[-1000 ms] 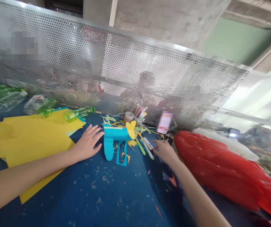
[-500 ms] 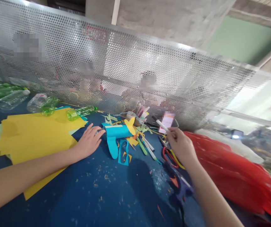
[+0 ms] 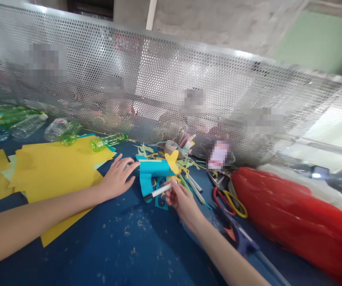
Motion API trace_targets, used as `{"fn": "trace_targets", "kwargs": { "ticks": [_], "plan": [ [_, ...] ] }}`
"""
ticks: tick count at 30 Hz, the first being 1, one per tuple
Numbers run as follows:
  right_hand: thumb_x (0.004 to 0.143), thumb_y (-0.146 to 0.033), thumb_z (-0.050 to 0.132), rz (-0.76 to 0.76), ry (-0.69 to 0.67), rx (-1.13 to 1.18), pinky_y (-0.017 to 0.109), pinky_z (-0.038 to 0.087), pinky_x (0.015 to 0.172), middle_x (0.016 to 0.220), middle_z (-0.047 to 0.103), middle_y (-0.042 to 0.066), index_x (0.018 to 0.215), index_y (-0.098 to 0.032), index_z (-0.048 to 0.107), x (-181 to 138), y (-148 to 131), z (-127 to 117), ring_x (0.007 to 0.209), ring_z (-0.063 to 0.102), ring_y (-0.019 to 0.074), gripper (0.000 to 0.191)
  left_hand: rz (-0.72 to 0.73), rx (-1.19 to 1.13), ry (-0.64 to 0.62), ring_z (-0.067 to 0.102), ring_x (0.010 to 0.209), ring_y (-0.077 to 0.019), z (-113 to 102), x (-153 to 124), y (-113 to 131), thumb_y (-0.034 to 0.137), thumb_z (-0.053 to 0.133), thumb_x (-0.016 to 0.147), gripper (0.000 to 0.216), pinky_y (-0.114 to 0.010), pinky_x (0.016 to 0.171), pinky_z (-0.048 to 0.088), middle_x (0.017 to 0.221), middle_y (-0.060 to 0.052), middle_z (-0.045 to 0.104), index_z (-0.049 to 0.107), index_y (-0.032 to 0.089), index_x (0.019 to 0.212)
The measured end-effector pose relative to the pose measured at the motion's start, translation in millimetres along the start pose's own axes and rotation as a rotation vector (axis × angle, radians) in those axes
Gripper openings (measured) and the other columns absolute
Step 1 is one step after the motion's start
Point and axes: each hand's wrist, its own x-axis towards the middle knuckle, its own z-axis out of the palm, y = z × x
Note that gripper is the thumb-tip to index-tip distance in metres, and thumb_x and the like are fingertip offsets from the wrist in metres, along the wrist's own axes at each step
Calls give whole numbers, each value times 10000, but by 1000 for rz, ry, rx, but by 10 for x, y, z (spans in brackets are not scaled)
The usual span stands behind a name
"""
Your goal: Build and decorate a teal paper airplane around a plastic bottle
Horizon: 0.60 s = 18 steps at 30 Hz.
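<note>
My right hand (image 3: pixel 179 196) is closed around a white marker (image 3: pixel 161 190) with a black end, which points left and crosses in front of a blue paper-wrapped tube (image 3: pixel 154 167). A yellow, petal-like paper piece (image 3: pixel 172 162) sits at the tube's right end, and a blue paper flap (image 3: pixel 145 183) hangs from its near side. My left hand (image 3: pixel 119 176) rests at the tube's left end, fingers stretched out and apart, the fingertips at its edge. A blue paper offcut (image 3: pixel 161 203) lies partly hidden behind the marker and my right hand.
Yellow paper sheets (image 3: pixel 60 167) lie at left, with a green bottle (image 3: pixel 108 142) and several others behind. Scissors (image 3: pixel 223 200), a blue glue gun (image 3: pixel 244 238), pens (image 3: pixel 196 188), a phone (image 3: pixel 218 155) and a red bag (image 3: pixel 266 206) are at right. A perforated metal screen (image 3: pixel 165 71) stands behind.
My right hand has moved left and toward me with the marker, from beside the phone to the blue tube. The marker's black end now points down-left. My left hand stays at the tube's end.
</note>
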Motion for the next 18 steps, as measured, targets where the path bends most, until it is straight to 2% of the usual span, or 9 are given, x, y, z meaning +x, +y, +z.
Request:
{"fn": "trace_targets", "kwargs": {
  "ticks": [2,3,5,8,11,14,18],
  "plan": [
    [706,-544,710,21,-19,-4,209,392,458,639,607,-5,832,-173,652,-20,90,14,513,541,97,396,57,-65,25,482,1175,-281,-76,-18,127,320,476,890,354,-521,1081,299,1202,-132,546,531,155,1199],
    [712,-541,706,20,-31,-6,211,397,466,672,631,8,859,-171,653,-32,112,14,526,554,101,401,82,-127,0,507,1134,-271,-106,-30,201,352,481,892,335,-498,1049,346,1154,-121,577,555,158,1155],
    [722,-539,698,12,-51,-12,215,393,469,701,654,22,894,-168,651,-55,121,9,526,560,105,412,113,-247,-99,555,1010,-253,-138,-59,345,397,488,894,314,-448,937,440,991,-94,636,587,154,1066],
    [731,-538,688,-22,-77,-33,226,375,461,631,632,4,858,-174,629,-89,99,6,491,538,109,390,139,-286,-219,572,831,-217,-120,-96,482,354,402,957,292,-380,776,478,837,-69,640,610,151,984],
    [745,-514,687,-66,-168,-125,229,360,464,522,562,-39,764,-194,569,-122,82,19,454,486,101,341,164,-297,-255,559,775,-198,-80,-110,501,323,325,993,340,-344,727,466,817,-67,635,610,143,949],
    [754,-487,690,-65,-257,-235,228,359,471,491,557,-52,756,-209,534,-136,82,26,448,465,100,319,166,-332,-259,547,817,-199,-52,-113,464,354,344,988,336,-331,740,461,858,-71,631,603,142,963],
    [734,-467,707,-64,-191,-232,228,339,457,512,576,-46,724,-213,524,-119,96,13,447,453,98,314,141,-337,-211,538,816,-197,-20,-111,424,390,375,975,338,-329,741,457,839,-65,625,607,148,933]
  ]
}}
